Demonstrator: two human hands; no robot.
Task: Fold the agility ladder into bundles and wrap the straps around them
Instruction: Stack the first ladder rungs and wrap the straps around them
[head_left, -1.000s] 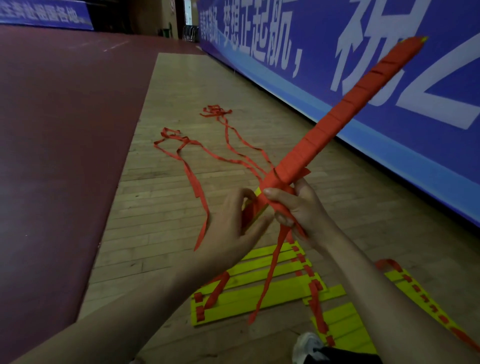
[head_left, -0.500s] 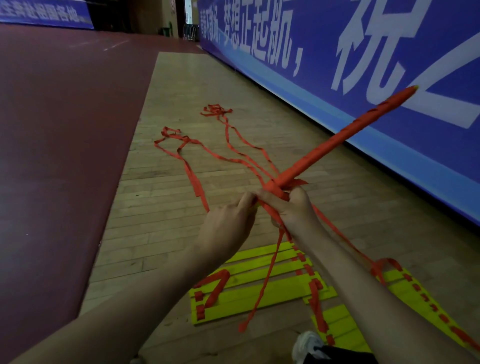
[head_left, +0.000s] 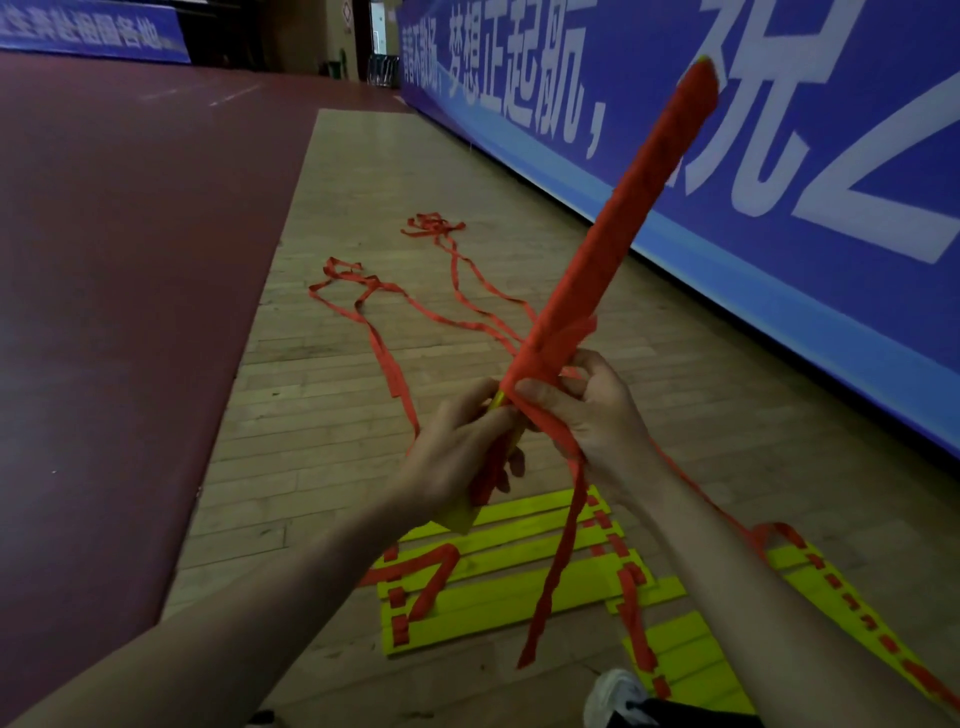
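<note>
The wrapped bundle (head_left: 613, 249) is held in the air in front of the person, above the wooden floor (head_left: 322, 467), and slants up and to the right toward the blue banner (head_left: 779, 182). It looks like a long, stiff, light stack of flat plastic rungs, bound almost end to end in orange webbing. Its lower end, where bare yellow shows, seems the sound place to grip. The left hand (head_left: 457, 462) curls round that end. The right hand (head_left: 592, 415) pinches the strap against the bundle just above it, fingers bent round the webbing. The loose tail (head_left: 556, 561) hangs limp below; it is soft and flat and would probably slacken if tension drops. There is one bundle in the hands. On the floor below lie two clusters of unwrapped yellow rungs, one fanned out (head_left: 498, 587) and one nearer the shoe (head_left: 685, 654), with a further run of rungs (head_left: 852, 613) leading to the right edge. Two orange strap lines (head_left: 384, 343) trail away along the floor, each ending in a crumpled heap near the red court surface (head_left: 130, 260).
</note>
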